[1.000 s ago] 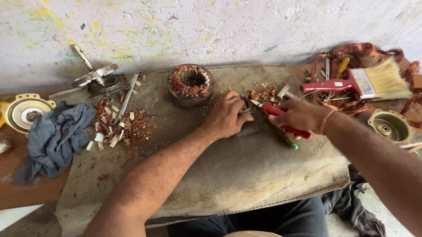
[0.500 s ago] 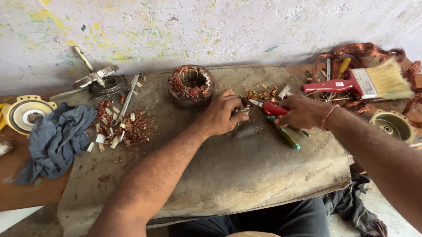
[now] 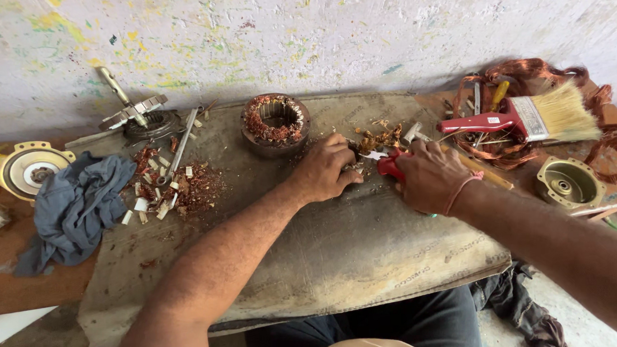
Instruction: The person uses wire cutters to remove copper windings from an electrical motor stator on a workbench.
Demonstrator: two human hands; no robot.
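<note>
Now, left hand (image 3: 327,170): it lay knuckles-up on the sacking mat (image 3: 339,261), fingers curled together and pressed down on something small at the mat's 12 o'clock area; what sat beneath the fingertips could not be made out.
Right hand (image 3: 428,176): it was clamped around the red handles of a pair of pliers (image 3: 388,163), at 3 o'clock of the left hand and just beside it.
Pliers: their metal nose pointed toward 9 o'clock, reaching the left hand's fingertips; whether the nose gripped anything could not be told.
Wrist: a red thread band (image 3: 459,191) circled the right wrist.
Copper scraps (image 3: 379,138): a small heap lay at 12 o'clock of the pliers, near both hands.
Stator (image 3: 275,122): a round motor stator with copper windings stood at 11 o'clock of the left hand, apart from it.
Paintbrush (image 3: 525,118): red-handled, pale bristles, it rested at 2 o'clock of the right hand on a tangle of copper wire (image 3: 524,73).
Motor cover (image 3: 569,183): a round metal housing sat at 3 o'clock of the right hand, well apart.
Blue rag (image 3: 77,205): it lay crumpled at 9 o'clock of the mat, on the wooden bench.
Debris pile (image 3: 179,188): copper shavings and white insulation slips were scattered between the rag and the stator.
Rotor (image 3: 139,118): a shafted rotor piece lay at 10 o'clock of the mat, near the wall.
</note>
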